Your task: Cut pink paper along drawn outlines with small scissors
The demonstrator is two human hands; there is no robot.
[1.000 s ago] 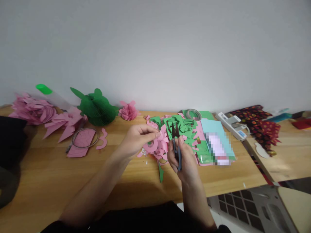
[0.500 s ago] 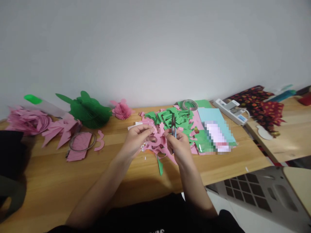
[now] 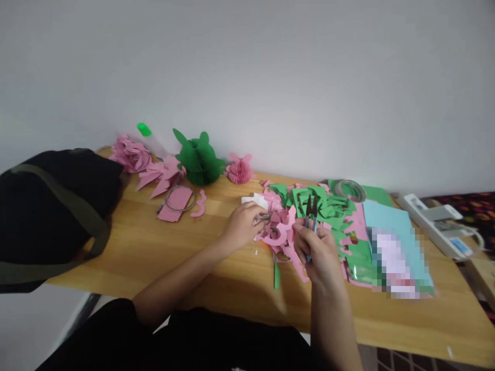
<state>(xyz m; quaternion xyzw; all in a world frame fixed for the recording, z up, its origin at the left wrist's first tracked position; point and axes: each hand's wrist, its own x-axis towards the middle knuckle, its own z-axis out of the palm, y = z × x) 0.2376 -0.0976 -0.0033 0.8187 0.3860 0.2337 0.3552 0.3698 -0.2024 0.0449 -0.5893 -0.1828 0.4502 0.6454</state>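
My right hand (image 3: 317, 247) is wrapped around a pair of scissors (image 3: 311, 211), whose dark blades point up and away from me. Its thumb and index finger also touch the edge of a curved pink paper cutout (image 3: 284, 234). To the left, my left hand (image 3: 245, 224) is low over the pile's edge, thumb and fingers apart. Small white scraps lie under those fingertips. Beneath both hands spreads a heap of pink and green paper scraps (image 3: 325, 203), with a green strip (image 3: 277, 274) sticking out toward me.
Green (image 3: 200, 162) and pink (image 3: 240, 170) honeycomb paper figures stand by the wall. Left of them lie folded pink pieces, and a metal ring (image 3: 180, 198) on pink paper. A black bag (image 3: 50, 206) occupies the left end. Tape (image 3: 350, 190), blue paper (image 3: 390, 216) and a power strip (image 3: 436, 226) sit right.
My left hand has moved away from the pink cutout, down to the left edge of the scraps. The scissor blades now show spread apart. My view has turned left, bringing the black bag further in.
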